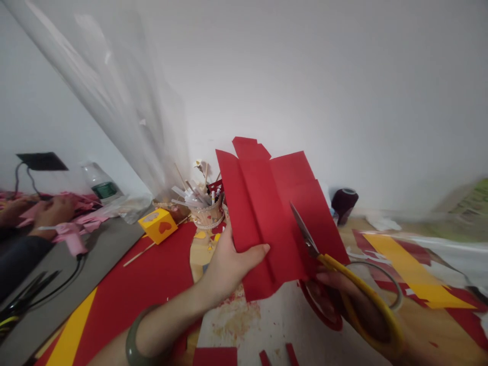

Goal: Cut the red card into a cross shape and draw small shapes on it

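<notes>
Right of the decorated cup point(208, 217), the left grip point(234, 256) pinches the creased red card point(263, 203), thumb across its face presumably to steady it, while farther right of that cup the right grip point(357, 296) clasps yellow-handled scissors point(333, 263).

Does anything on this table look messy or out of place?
Yes: the whitish work surface below the red card is blotched with yellowish-brown and reddish marks, so it looks dirty. Small red strips also lie loose there, near the picture's bottom edge.

Smooth, rounded green bangle point(132, 341)
</notes>
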Motion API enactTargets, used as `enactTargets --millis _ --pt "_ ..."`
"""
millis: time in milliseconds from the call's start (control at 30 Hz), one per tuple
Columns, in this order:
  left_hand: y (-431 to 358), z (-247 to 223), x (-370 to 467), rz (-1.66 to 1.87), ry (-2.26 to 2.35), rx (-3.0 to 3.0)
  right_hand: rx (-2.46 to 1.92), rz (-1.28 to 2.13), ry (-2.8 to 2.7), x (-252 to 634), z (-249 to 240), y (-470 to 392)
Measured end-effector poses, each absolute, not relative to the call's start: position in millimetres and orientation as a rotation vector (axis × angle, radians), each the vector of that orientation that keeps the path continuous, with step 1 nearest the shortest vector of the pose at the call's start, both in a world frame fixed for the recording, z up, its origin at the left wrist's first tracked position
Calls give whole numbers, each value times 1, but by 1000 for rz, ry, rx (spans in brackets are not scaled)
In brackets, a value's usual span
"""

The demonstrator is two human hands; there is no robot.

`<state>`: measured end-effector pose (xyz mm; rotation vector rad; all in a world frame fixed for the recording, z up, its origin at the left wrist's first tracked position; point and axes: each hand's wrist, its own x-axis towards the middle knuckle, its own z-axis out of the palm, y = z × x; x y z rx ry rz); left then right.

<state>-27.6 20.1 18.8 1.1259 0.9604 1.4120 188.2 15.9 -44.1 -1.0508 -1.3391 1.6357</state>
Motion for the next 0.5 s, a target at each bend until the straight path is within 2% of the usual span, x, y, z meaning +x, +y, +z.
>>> enactTargets --millis 233,367,500 --pt "27 27 -33 1267 1148 1478 -1024 1944 -1100 184 -35 15" --pt "31 22 -36 1319 1105 1521 -937 2112 -1036 186 -24 11" --pt "37 18 -38 1377 1103 1601 -899 2121 -1114 182 -19 9"
